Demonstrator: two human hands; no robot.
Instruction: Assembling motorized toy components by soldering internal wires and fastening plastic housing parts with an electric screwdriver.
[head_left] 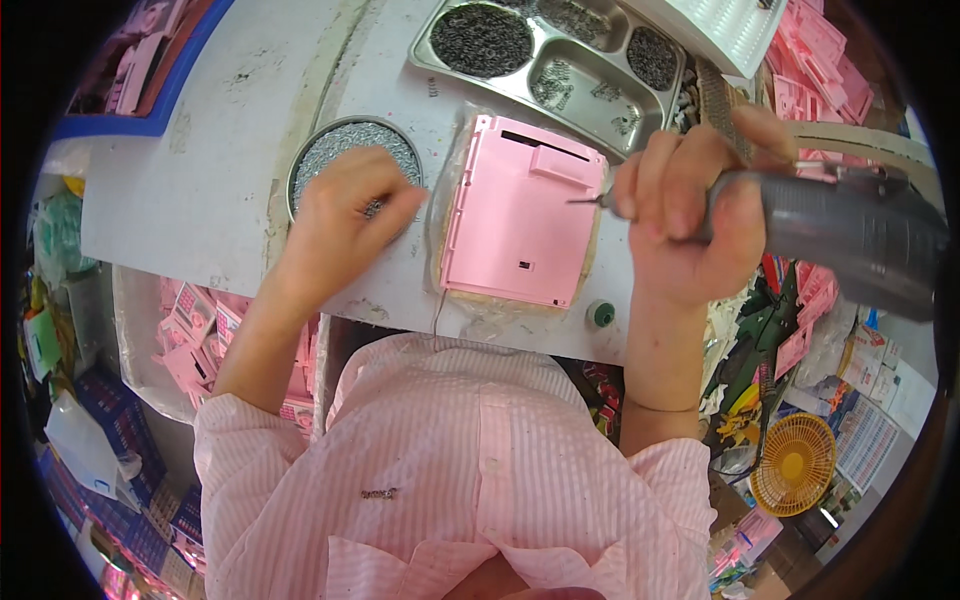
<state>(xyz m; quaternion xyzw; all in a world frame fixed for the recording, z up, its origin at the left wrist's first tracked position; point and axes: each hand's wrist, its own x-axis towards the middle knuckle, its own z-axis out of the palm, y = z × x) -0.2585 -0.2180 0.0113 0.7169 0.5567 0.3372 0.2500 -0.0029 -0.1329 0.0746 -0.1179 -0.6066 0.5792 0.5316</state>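
A pink plastic housing (pixel 530 215) lies on a pad wrapped in clear plastic at the middle of the table. To its left stands a round metal tin (pixel 345 140) full of small silvery screws. My left hand (pixel 355 205) is over that tin, fingers curled down and closed among the screws; whatever they hold is hidden. In my right hand (pixel 690 200) is a grey electric screwdriver (pixel 840 225), its thin bit pointing left above the right part of the housing, seemingly apart from it.
A steel compartment tray (pixel 545 75) with dark screws and small springs stands at the back. Near the front edge sits a small green-topped round piece (pixel 600 314). Pink parts fill a bin (pixel 190 350) below left. A yellow basket (pixel 792 464) is at the lower right.
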